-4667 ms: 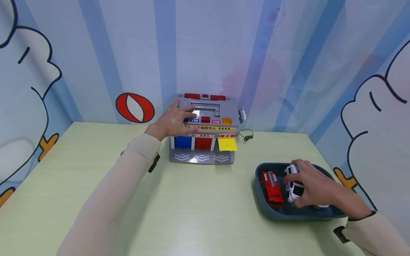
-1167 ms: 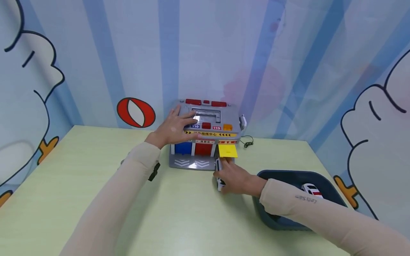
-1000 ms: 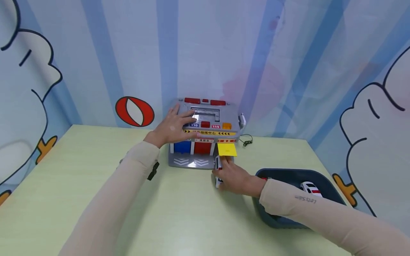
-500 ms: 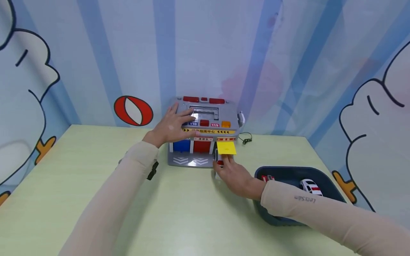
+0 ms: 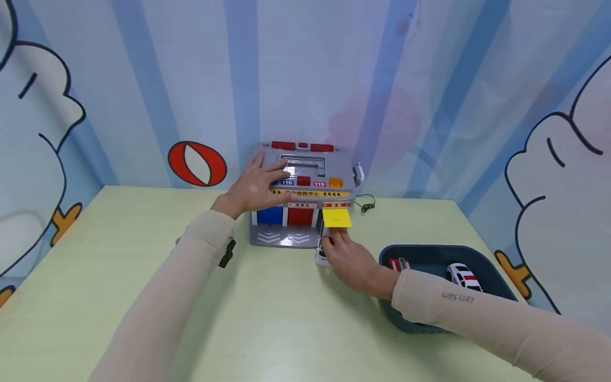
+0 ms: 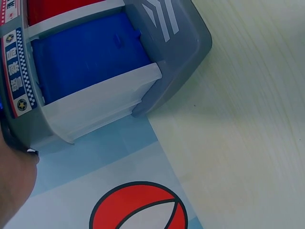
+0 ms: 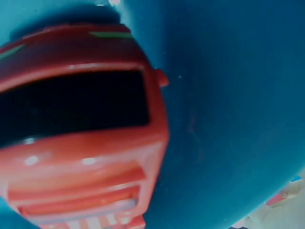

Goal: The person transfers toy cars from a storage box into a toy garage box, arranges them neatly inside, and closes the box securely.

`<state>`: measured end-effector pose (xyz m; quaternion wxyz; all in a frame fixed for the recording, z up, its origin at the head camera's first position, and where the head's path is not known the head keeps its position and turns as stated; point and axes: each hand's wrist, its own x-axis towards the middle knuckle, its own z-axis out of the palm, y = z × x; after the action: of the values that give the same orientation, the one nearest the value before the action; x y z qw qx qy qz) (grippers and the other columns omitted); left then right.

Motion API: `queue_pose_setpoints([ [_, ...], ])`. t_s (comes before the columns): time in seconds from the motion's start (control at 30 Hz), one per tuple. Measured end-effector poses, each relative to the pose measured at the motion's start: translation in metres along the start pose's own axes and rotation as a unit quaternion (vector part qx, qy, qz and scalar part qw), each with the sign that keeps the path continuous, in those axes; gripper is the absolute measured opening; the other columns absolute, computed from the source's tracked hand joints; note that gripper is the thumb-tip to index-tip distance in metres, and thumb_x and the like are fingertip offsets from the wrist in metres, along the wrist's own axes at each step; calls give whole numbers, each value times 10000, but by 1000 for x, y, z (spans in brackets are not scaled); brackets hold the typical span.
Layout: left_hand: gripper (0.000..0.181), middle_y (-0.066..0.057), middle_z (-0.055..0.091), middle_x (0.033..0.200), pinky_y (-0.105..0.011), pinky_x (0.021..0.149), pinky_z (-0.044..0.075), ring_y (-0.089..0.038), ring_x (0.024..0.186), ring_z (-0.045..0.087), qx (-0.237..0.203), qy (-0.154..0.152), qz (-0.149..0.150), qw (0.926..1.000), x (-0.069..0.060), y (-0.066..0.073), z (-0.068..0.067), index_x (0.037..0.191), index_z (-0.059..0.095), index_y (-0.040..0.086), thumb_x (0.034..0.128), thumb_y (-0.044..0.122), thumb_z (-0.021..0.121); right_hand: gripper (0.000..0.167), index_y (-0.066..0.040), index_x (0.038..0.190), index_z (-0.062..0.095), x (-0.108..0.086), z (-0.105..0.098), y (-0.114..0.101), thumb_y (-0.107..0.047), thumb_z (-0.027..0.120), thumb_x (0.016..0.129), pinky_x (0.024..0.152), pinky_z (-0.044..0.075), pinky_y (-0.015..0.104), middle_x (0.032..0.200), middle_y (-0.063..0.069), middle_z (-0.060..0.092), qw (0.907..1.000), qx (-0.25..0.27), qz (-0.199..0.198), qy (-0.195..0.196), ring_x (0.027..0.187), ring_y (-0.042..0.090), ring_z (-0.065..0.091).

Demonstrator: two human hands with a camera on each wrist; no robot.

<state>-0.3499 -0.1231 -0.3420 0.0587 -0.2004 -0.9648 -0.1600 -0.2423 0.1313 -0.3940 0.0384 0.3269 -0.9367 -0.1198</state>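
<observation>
A grey toy rescue station (image 5: pixel 334 164) stands near the back of the table. My left hand (image 5: pixel 252 188) rests on its roof at the left, fingers spread. The blue door (image 6: pixel 90 55) and the red door (image 5: pixel 300 216) are down; the yellow door (image 5: pixel 337 218) is swung up at the right bay. Below that flap, my right hand (image 5: pixel 352 261) holds a white toy car (image 5: pixel 322 257) by its sides, front end at the bay. The flap and my fingers hide much of the car.
A dark blue tub (image 5: pixel 415 250) on the right holds a red toy fire truck (image 7: pixel 81 157) and a white toy car with a red stripe (image 5: pixel 463 277). My right forearm crosses over it. A coiled black cord (image 5: pixel 367 207) lies beside the station.
My right hand took a white toy car from the tub and brought it left to the station. Over the last second the car has slid forward toward the right bay. The left hand stays put.
</observation>
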Motion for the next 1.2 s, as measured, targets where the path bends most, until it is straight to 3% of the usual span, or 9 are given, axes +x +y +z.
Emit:
queue_pose_setpoints([
  [0.2,773,9,288,1656,-569,1255,10,-412,1557,-43,35,40,46,10000,1,-1,0,1478,508,223,854,670,600,570,-166,1355,519,-4,1,3,-31,761,857,920,583,441,1510,239,406,9997,-27,-157,199,1327,435,493],
  [0.33,775,9,285,1657,-571,1254,8,-414,1556,-45,48,35,90,9999,1,0,0,1481,504,227,854,675,594,593,-188,1350,520,-5,2,6,-7,768,843,877,599,445,1507,235,409,9997,47,-166,192,1319,453,511],
  [0.47,778,9,282,1659,-570,1253,4,-410,1557,-53,34,49,81,9999,2,0,-1,1481,504,231,851,680,590,595,-176,1368,513,-4,3,8,6,752,854,855,606,438,1508,234,410,9994,154,-176,237,1330,438,511],
  [0.63,776,7,286,1657,-564,1255,0,-404,1558,-54,-16,51,51,10000,1,-1,0,1476,511,223,852,676,596,538,-111,1335,481,-2,5,9,-27,745,873,829,615,406,1416,205,499,9990,96,-161,395,1223,359,595],
  [0.83,776,3,283,1658,-571,1253,3,-408,1557,-52,-33,74,54,10000,0,-3,3,1479,507,222,854,674,595,517,-36,1360,473,2,8,10,-83,719,908,913,590,413,1343,190,553,9988,-222,-69,420,1173,319,612],
  [1.07,776,-2,277,1661,-576,1251,4,-413,1556,-45,-31,114,98,9999,1,-2,3,1479,506,216,856,669,596,581,5,1453,438,-1,7,6,-182,671,955,1030,520,464,1453,233,477,9989,-314,25,359,1316,375,532],
  [1.2,770,-3,276,1661,-576,1252,1,-415,1556,-42,-27,107,90,9999,1,-1,4,1474,512,217,855,666,599,605,-8,1475,431,-5,5,2,-205,667,955,970,560,451,1454,225,446,9990,-370,125,224,1262,367,527],
])
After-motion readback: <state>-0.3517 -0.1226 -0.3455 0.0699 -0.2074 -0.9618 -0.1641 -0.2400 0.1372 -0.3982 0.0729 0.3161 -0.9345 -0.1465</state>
